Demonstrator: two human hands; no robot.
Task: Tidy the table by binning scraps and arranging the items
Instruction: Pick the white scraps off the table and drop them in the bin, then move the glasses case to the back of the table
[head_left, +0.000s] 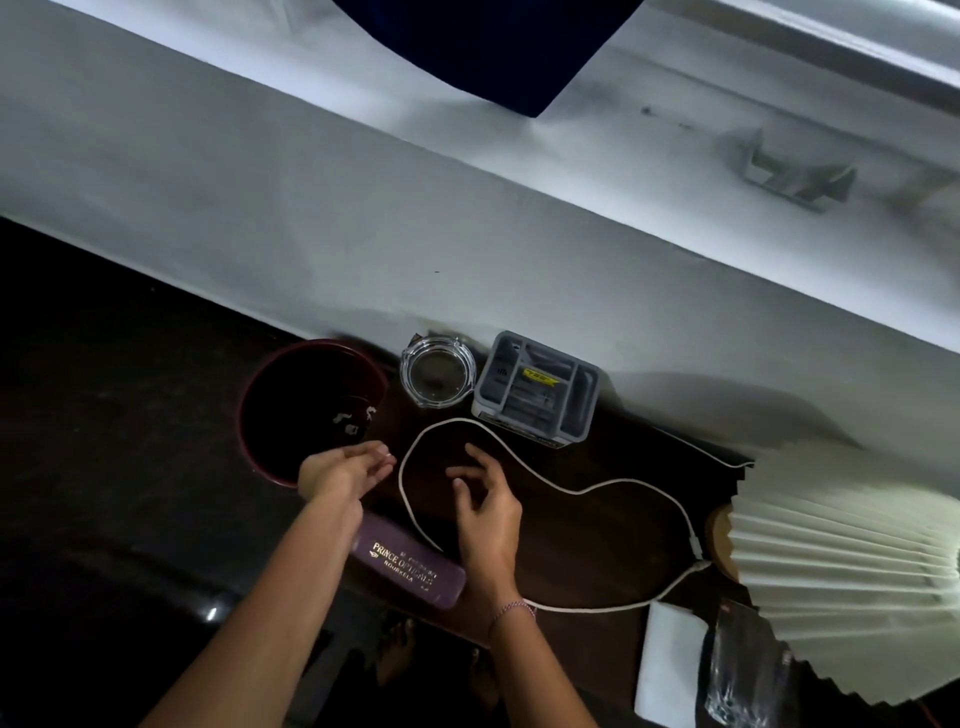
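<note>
A dark red bin (270, 384) stands at the left end of the dark table (582, 551), with a few white scraps (353, 418) at its bottom. My left hand (345, 467) hovers at the bin's near rim, palm up, fingers loosely apart, holding nothing. My right hand (488, 509) is over the table inside a loop of white cord (613, 486), fingers spread and empty. A purple spectacle case (410, 571) lies between my forearms. A glass ashtray (438, 375) and a grey organiser box (540, 392) stand against the wall.
A pleated white lamp shade (852, 577) fills the right side, and the cord runs to its wooden base (719, 540). A white sheet (670, 660) and a clear plastic bag (743, 670) lie at the near right. The white wall (363, 218) backs the table.
</note>
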